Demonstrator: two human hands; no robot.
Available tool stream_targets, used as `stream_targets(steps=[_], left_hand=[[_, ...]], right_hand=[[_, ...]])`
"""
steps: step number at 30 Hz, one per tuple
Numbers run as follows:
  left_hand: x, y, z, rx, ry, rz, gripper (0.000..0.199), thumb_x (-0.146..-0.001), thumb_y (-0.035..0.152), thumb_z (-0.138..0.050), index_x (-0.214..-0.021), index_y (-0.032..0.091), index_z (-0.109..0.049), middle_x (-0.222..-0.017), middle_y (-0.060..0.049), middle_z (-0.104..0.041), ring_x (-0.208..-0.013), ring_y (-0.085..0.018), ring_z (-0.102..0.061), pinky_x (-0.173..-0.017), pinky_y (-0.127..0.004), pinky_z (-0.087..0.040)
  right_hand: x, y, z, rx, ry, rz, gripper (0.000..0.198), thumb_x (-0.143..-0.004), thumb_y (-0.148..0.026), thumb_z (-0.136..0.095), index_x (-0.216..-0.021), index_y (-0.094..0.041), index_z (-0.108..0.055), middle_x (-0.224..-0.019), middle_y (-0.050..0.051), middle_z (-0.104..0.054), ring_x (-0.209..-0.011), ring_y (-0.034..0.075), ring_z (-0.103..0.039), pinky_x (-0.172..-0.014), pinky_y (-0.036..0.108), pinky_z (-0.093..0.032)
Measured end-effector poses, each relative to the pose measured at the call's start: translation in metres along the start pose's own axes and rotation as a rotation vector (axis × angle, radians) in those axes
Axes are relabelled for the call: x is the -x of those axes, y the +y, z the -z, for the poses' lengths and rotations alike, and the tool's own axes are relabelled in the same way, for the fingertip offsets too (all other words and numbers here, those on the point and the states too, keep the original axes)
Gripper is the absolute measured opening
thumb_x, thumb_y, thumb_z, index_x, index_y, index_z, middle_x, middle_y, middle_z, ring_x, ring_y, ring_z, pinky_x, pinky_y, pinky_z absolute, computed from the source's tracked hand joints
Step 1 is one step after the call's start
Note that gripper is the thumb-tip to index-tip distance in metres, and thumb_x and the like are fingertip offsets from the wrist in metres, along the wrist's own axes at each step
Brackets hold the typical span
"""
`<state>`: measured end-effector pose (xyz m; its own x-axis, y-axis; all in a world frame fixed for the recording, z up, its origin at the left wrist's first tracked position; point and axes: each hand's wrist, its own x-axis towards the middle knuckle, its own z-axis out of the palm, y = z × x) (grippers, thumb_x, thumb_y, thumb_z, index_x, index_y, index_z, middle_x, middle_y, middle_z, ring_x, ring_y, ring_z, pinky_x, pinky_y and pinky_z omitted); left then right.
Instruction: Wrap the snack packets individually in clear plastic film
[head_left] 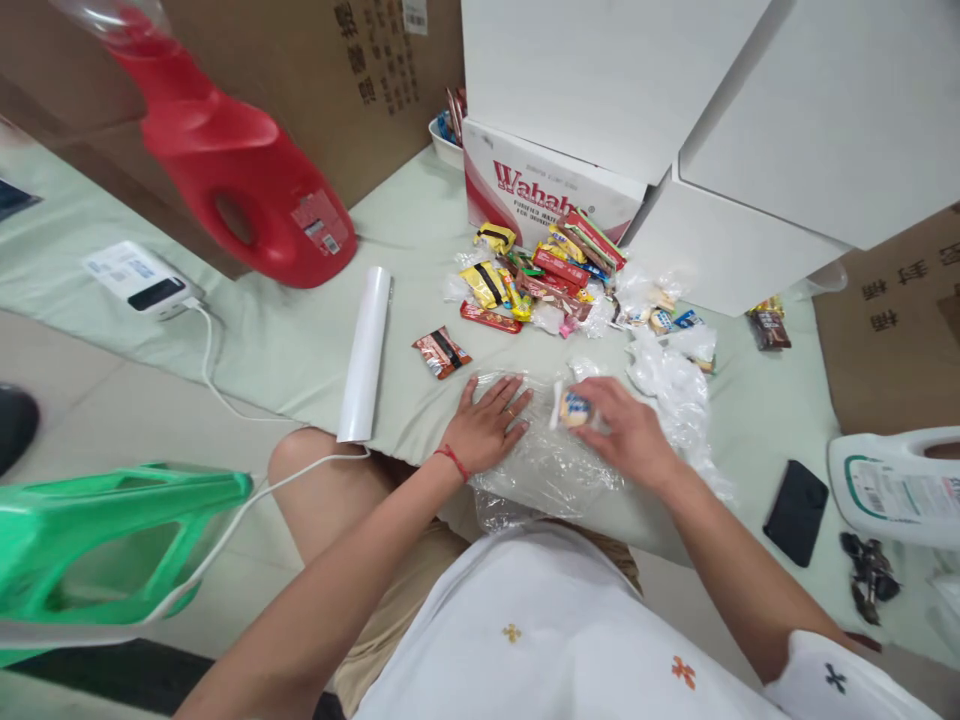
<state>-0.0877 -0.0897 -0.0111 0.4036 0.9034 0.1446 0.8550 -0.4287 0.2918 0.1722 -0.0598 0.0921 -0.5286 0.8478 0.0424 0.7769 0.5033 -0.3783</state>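
My left hand (486, 425) lies flat, fingers spread, on a clear plastic bag (555, 472) at the table's near edge. My right hand (626, 430) pinches a small wrapped biscuit (574, 408) with blue print, held over the bag. A heap of wrapped snacks (555, 272), in red, yellow and brown wrappers, lies beyond both hands. One brown packet with a dark band (442, 352) rests apart, up and left of my left hand. Crumpled clear plastic (679, 395) sits just right of my right hand.
At left stand a red jug (247, 190), a white roll (366, 350) and a white device (139, 280) with a cable. White boxes (600, 70) and a Wahaha carton (540, 185) rise behind the snacks. A black phone (796, 512) and white bottle (896, 485) lie right.
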Motion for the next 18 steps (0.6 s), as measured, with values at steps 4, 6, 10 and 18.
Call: stream_targets(steps=[4,6,10,18], left_hand=[[0.0,0.0,0.001,-0.013,0.002,-0.008,0.054,-0.107,0.045,-0.036,-0.16,0.032,-0.039,-0.168,-0.008,-0.034,-0.154,-0.028,-0.038,-0.128,-0.063,-0.007],[0.0,-0.001,0.0,-0.019,0.004,-0.013,0.054,-0.107,0.046,-0.036,-0.16,0.032,-0.038,-0.168,-0.008,-0.036,-0.153,-0.028,-0.039,-0.128,-0.063,-0.008],[0.0,-0.001,-0.001,-0.026,0.006,-0.007,0.055,-0.107,0.045,-0.037,-0.161,0.033,-0.037,-0.167,-0.008,-0.036,-0.153,-0.029,-0.039,-0.128,-0.063,-0.009],[0.0,-0.001,0.001,-0.016,0.011,-0.004,0.054,-0.107,0.045,-0.038,-0.16,0.031,-0.039,-0.168,-0.008,-0.036,-0.153,-0.029,-0.039,-0.127,-0.064,-0.01]], right_hand=[[0.006,-0.026,-0.03,0.036,-0.318,0.064,0.047,-0.093,-0.029,-0.067,-0.139,-0.028,-0.062,-0.147,0.008,-0.058,-0.109,0.024,-0.068,-0.082,0.033,-0.055],[-0.012,-0.014,-0.025,0.055,-0.232,0.032,0.036,-0.097,-0.037,-0.064,-0.131,-0.027,-0.068,-0.141,0.009,-0.062,-0.111,0.026,-0.066,-0.087,0.037,-0.055],[-0.054,0.057,0.009,0.29,0.294,-0.238,0.049,-0.103,-0.042,-0.048,-0.145,-0.019,-0.059,-0.153,0.016,-0.053,-0.14,0.039,-0.043,-0.113,0.058,-0.037],[0.015,0.159,0.009,0.282,-0.084,-0.235,0.056,-0.101,-0.045,-0.046,-0.142,-0.011,-0.06,-0.151,0.022,-0.054,-0.137,0.036,-0.052,-0.114,0.049,-0.041]])
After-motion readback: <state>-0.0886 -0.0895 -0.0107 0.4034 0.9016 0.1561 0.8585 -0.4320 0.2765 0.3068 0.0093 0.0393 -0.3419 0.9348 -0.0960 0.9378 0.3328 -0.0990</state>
